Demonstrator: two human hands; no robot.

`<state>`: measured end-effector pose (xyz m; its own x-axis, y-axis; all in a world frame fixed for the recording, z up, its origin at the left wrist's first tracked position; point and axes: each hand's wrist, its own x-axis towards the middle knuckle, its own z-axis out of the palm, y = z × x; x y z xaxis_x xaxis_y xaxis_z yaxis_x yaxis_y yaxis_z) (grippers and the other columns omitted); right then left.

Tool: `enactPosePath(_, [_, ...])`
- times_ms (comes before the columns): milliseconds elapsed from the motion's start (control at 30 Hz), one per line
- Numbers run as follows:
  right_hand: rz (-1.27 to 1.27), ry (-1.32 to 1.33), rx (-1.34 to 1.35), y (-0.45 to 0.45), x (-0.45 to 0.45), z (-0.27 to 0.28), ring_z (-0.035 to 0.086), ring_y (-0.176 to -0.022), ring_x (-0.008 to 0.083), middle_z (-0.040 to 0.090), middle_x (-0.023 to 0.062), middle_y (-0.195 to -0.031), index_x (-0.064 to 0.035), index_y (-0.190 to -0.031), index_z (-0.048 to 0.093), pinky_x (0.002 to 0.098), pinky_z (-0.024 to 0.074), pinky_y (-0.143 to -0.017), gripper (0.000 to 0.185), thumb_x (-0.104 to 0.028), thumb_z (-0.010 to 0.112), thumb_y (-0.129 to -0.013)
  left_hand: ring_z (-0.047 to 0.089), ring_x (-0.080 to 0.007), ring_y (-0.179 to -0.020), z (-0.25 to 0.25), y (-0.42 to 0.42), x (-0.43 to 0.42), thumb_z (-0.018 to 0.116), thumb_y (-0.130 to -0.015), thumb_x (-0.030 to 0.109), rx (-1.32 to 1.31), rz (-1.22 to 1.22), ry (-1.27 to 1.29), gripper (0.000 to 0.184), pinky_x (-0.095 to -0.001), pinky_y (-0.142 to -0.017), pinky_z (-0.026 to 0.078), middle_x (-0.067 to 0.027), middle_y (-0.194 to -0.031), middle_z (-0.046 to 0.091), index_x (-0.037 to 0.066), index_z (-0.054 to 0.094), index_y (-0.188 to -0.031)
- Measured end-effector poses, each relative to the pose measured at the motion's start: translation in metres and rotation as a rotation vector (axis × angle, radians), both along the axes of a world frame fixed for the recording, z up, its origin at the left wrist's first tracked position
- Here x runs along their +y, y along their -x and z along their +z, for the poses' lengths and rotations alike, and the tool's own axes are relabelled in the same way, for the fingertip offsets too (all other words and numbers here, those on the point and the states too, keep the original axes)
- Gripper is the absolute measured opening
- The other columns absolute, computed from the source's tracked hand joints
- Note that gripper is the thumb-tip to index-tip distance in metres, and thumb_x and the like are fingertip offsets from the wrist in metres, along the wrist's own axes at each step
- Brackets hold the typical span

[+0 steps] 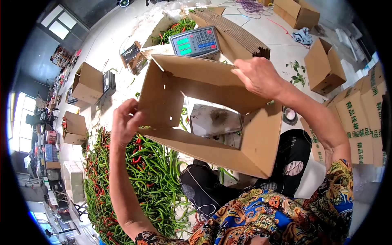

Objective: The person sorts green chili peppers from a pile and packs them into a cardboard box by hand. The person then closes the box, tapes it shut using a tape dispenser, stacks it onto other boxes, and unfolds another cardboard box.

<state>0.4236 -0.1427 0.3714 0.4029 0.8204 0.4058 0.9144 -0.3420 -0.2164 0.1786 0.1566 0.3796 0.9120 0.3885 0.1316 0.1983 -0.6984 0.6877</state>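
In the middle of the head view I hold up a cardboard box [216, 157] that is open at top and bottom, so the grey metal plate [214, 121] of a scale shows through it. My left hand [127, 121] is closed at the box's left end, with thumb and fingers bent; its exact contact is partly hidden. My right hand [259, 77] grips the far right rim. Just beyond the box stands the scale's display unit [195, 41], with lit green readouts and a keypad.
A large heap of green and red chili peppers [159, 183] lies to my left. Flat cardboard sheets [232, 32] are stacked behind the display. Printed cartons [359, 122] stand at right, near an open box [324, 67]. More boxes [87, 83] stand at left.
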Motion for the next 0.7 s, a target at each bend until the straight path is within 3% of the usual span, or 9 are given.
enactPosePath(100, [0.030,0.099,-0.012,-0.016,0.029,-0.026,0.064,-0.068,0.0399,0.062,0.0202,-0.067,-0.0014,-0.077,0.056,0.0462,0.0516,-0.061,0.023,-0.019,0.059,-0.091,0.042,-0.0064,-0.059,-0.019,-0.006,-0.011,0.065,-0.081,0.014,0.243,-0.048,0.143,0.020,-0.0243,-0.056,0.040,0.0034,-0.061,0.047,0.001,0.052,-0.074])
enactPosePath(233, [0.033,-0.034,-0.029,-0.040,0.042,-0.049,0.064,-0.071,0.0392,0.063,0.0188,-0.071,-0.0016,-0.080,0.055,0.0477,0.0502,-0.063,0.019,-0.017,0.057,-0.090,0.051,-0.0079,-0.064,-0.028,-0.018,-0.029,0.066,-0.083,0.016,0.290,-0.021,0.153,0.017,-0.0272,-0.058,0.043,-0.0005,-0.067,0.060,-0.001,0.065,-0.079])
enactPosePath(300, [0.099,-0.023,-0.057,-0.040,0.044,-0.050,0.064,-0.072,0.0379,0.063,0.0163,-0.072,-0.0027,-0.082,0.054,0.0465,0.0504,-0.064,0.015,-0.015,0.058,-0.089,0.057,-0.0123,-0.068,-0.035,-0.028,-0.042,0.067,-0.084,0.019,0.641,-0.235,0.072,0.022,-0.0320,-0.062,0.047,-0.0052,-0.073,0.066,-0.003,0.067,-0.084])
enactPosePath(367, [0.171,-0.061,-0.111,-0.037,0.049,-0.049,0.065,-0.072,0.0366,0.063,0.0153,-0.072,-0.0034,-0.083,0.054,0.0459,0.0507,-0.064,0.013,-0.014,0.058,-0.089,0.064,-0.0173,-0.063,-0.105,-0.022,-0.044,0.068,-0.086,0.025,0.628,-0.695,-0.312,0.023,-0.0331,-0.062,0.054,-0.0122,-0.072,0.066,0.003,0.069,-0.088])
enactPosePath(433, [0.148,-0.072,-0.129,-0.033,0.043,-0.054,0.065,-0.071,0.0349,0.063,0.0142,-0.071,-0.0045,-0.084,0.054,0.0453,0.0512,-0.064,0.009,-0.012,0.057,-0.089,0.065,-0.0168,-0.066,-0.089,-0.027,-0.064,0.065,-0.090,0.027,0.792,-0.134,0.506,0.025,-0.0309,-0.062,0.054,-0.0097,-0.073,0.066,0.002,0.069,-0.094])
enactPosePath(500, [0.126,-0.063,-0.140,-0.031,0.033,-0.062,0.065,-0.069,0.0332,0.063,0.0131,-0.071,-0.0056,-0.086,0.054,0.0446,0.0516,-0.063,0.005,-0.009,0.056,-0.089,0.064,-0.0153,-0.067,-0.108,-0.022,-0.053,0.066,-0.090,0.023,0.338,-0.009,0.709,0.026,-0.0283,-0.064,0.054,-0.0050,-0.076,0.066,-0.002,0.067,-0.096])
enactPosePath(567, [0.072,0.027,-0.086,-0.036,0.044,-0.059,0.064,-0.074,0.0345,0.063,0.0126,-0.075,-0.0042,-0.088,0.051,0.0443,0.0509,-0.063,0.014,-0.012,0.062,-0.086,0.063,-0.0137,-0.074,-0.124,-0.020,-0.046,0.070,-0.086,0.019,-0.033,0.018,0.594,0.026,-0.0275,-0.066,0.053,-0.0073,-0.088,0.066,-0.001,0.065,-0.101])
enactPosePath(600, [0.076,0.024,-0.094,-0.043,0.047,-0.058,0.064,-0.074,0.0343,0.063,0.0126,-0.074,-0.0044,-0.086,0.050,0.0443,0.0510,-0.063,0.015,-0.012,0.063,-0.086,0.062,-0.0165,-0.090,-0.118,-0.017,-0.038,0.074,-0.081,0.018,0.026,0.013,0.115,0.031,-0.0290,-0.069,0.053,-0.0124,-0.107,0.062,0.002,0.063,-0.106])
enactPosePath(700, [0.087,0.037,-0.113,-0.054,0.056,-0.057,0.064,-0.074,0.0347,0.064,0.0132,-0.074,-0.0045,-0.084,0.048,0.0446,0.0511,-0.063,0.018,-0.014,0.063,-0.087,0.051,-0.0351,-0.118,-0.108,-0.012,-0.025,0.073,-0.082,0.028,-0.112,0.020,-0.432,0.062,-0.0422,-0.098,0.043,-0.0207,-0.128,0.051,0.010,0.049,-0.136])
